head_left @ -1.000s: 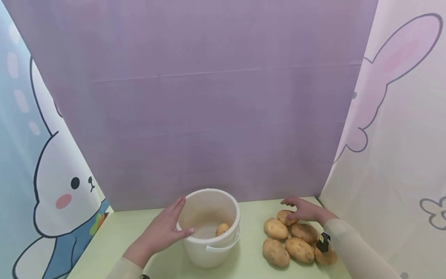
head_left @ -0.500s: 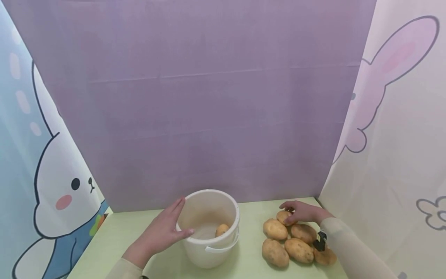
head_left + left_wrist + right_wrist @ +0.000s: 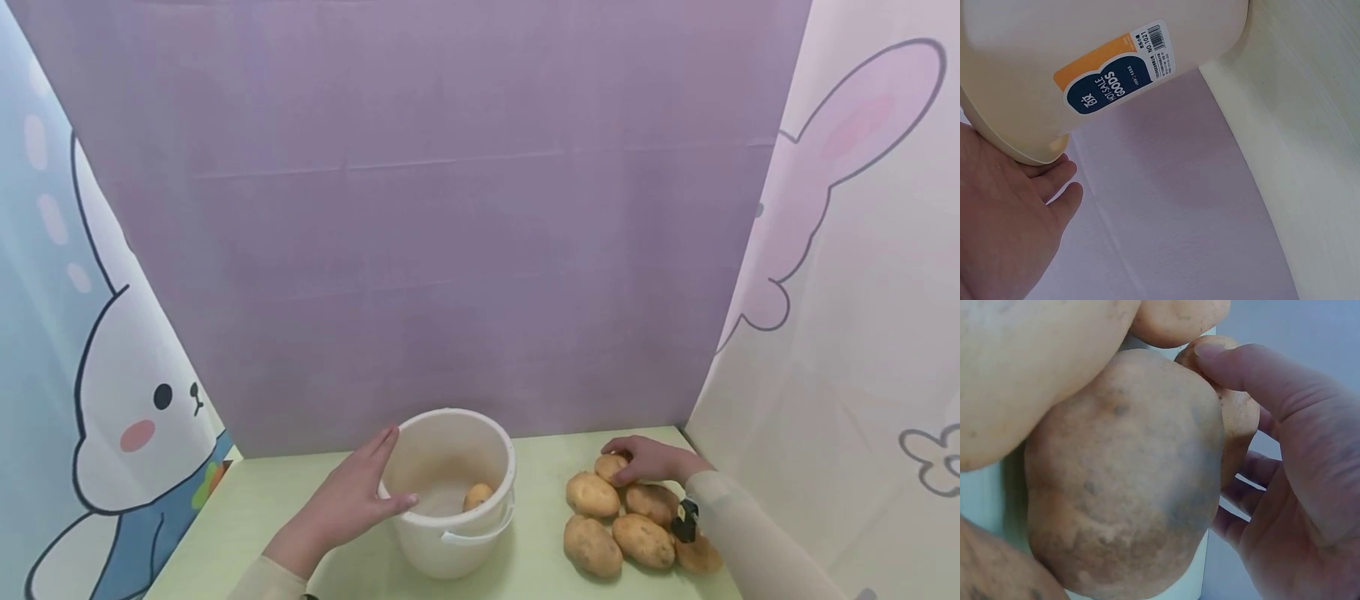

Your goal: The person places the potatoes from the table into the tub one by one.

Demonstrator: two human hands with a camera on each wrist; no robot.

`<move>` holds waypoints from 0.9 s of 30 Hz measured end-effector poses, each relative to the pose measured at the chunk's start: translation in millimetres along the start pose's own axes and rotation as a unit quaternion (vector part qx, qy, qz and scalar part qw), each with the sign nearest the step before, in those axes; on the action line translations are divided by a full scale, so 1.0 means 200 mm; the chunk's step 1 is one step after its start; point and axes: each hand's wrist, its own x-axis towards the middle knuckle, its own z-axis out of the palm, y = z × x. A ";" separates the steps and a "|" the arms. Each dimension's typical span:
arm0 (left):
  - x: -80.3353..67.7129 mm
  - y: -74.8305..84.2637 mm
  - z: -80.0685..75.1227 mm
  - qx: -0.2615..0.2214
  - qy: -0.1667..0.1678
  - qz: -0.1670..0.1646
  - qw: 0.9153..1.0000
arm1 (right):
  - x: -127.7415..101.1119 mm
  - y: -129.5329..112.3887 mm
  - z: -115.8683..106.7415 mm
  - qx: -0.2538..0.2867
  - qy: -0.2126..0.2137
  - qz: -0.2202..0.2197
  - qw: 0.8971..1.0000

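A white plastic bucket point(image 3: 450, 537) with a handle point(image 3: 480, 535) stands upright on the table, one potato point(image 3: 477, 497) inside it. At the bucket's left rim rests my left hand point(image 3: 348, 496), its fingers and thumb stretched out; the left wrist view shows the fingertips point(image 3: 1066, 197) just past the rim. My right hand point(image 3: 652, 460) grips the farthest potato point(image 3: 610, 468) of a group, thumb on one side and fingers on the other. The right wrist view shows this potato point(image 3: 1238, 425) partly hidden behind a bigger potato point(image 3: 1125, 481).
Several more potatoes point(image 3: 592, 546) lie close together on the pale green table point(image 3: 277, 483), right of the bucket. A purple cloth point(image 3: 465, 250) hangs behind the table. Curtains with rabbit drawings stand at the left point(image 3: 142, 358) and right point(image 3: 862, 350).
My right hand has lowered slightly and its fingers have closed around the far potato. The left hand stays at the bucket's rim.
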 end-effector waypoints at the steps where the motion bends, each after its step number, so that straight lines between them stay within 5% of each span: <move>1: 0.00 0.00 0.00 0.000 -0.001 -0.001 1.000 | 0.00 0.00 0.00 0.003 0.003 -0.001 1.000; 27: 0.00 0.00 0.01 0.003 0.000 0.001 1.000 | 0.03 -0.06 -0.03 -0.001 0.102 -0.058 0.993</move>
